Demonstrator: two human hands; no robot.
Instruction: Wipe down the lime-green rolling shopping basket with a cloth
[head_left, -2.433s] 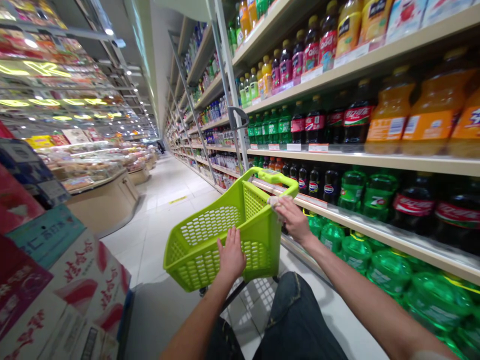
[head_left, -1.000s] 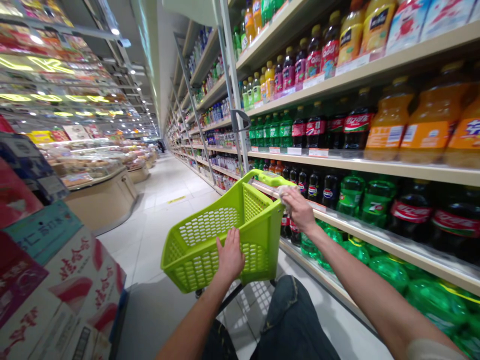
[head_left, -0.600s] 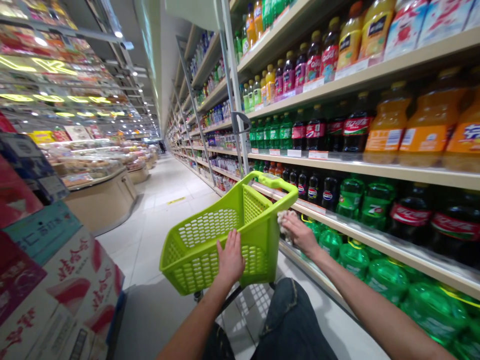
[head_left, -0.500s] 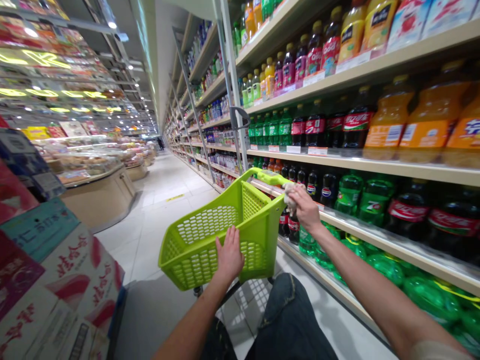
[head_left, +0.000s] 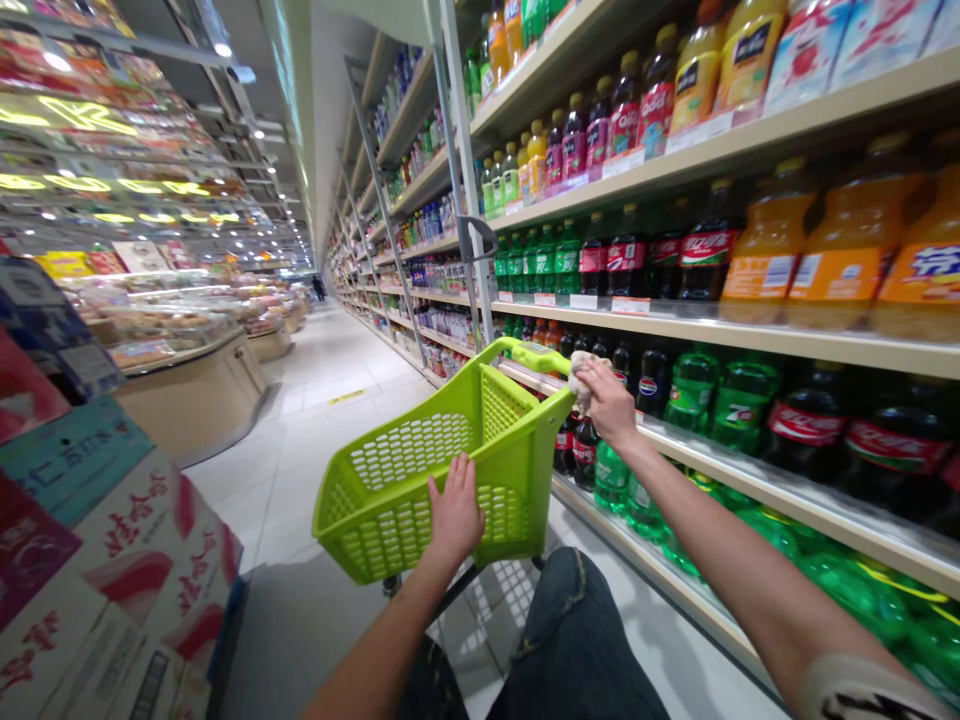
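Observation:
A lime-green plastic shopping cart (head_left: 517, 500) stands sideways in front of my knees, with nothing visible in its basket. My left hand (head_left: 456, 512) lies flat against the near side of the basket, fingers stretched out over the rim. At the handle's near corner, my right hand (head_left: 609, 402) grips a whitish cloth (head_left: 579, 378) and presses it to the cart handle (head_left: 536, 357). The fingertips are partly hidden behind the cloth.
Drink shelves (head_left: 645, 320) with several rows of bottles run along the right, close to the cart. Stacked cartons (head_left: 135, 560) stand at the left. A rounded display counter (head_left: 202, 400) lies beyond them, beside a tiled aisle (head_left: 322, 350).
My right hand and the cloth have shifted very slightly at the handle's near corner. The left hand stays on the basket side. The view has turned a little.

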